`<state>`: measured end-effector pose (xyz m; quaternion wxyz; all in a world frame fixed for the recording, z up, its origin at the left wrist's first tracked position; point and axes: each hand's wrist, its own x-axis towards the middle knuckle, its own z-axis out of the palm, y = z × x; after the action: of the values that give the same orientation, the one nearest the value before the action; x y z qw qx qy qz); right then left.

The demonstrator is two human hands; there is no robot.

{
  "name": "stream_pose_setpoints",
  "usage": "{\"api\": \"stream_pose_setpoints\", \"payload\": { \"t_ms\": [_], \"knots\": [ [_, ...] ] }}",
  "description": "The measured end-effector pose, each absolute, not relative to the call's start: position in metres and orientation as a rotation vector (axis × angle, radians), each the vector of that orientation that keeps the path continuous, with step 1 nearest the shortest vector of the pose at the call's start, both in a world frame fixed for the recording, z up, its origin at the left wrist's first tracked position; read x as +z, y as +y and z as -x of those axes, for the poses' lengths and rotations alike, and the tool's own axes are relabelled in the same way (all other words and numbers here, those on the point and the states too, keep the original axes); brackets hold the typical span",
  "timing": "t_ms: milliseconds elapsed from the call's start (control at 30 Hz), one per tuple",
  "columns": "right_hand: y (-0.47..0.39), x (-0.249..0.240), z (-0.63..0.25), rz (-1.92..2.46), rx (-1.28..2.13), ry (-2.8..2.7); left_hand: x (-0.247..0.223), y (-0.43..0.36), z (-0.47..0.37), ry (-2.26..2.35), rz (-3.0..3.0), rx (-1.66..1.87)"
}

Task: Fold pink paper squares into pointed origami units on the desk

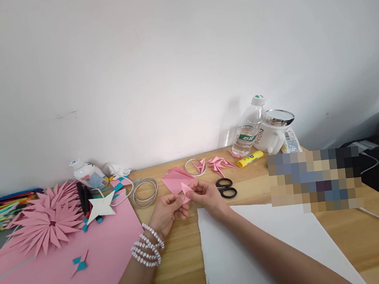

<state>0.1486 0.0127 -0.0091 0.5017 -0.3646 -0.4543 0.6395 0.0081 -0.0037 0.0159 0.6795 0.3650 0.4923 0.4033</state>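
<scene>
Near the middle of the view, a small folded piece of pink paper point(187, 192) is held between both hands. My left hand point(171, 211), with pearl strands at the wrist, pinches its lower left side. Fingers of my right hand point(206, 196) are closed on its right side. Just behind lies a stack of pink paper point(176, 178) on the wooden table point(180, 260). Folded pink pieces point(221, 166) rest beyond my right hand, and black-handled scissors point(227, 193) lie to its right.
Pink paper flowers point(52, 222) and a white star point(102, 206) lie left on a pink sheet point(100, 264). A white board point(253, 234) is under my right forearm. Behind stand a water bottle point(247, 131), a mug point(272, 135) and a yellow glue stick point(250, 159).
</scene>
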Motion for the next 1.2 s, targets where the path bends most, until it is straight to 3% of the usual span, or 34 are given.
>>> {"api": "stream_pose_setpoints", "payload": {
  "t_ms": [1200],
  "knots": [
    [0.0181, -0.0152, -0.157, 0.683, 1.59, -1.246, 0.0134, 0.0016, -0.006, 1.061, -1.106, 1.019]
  ]
}}
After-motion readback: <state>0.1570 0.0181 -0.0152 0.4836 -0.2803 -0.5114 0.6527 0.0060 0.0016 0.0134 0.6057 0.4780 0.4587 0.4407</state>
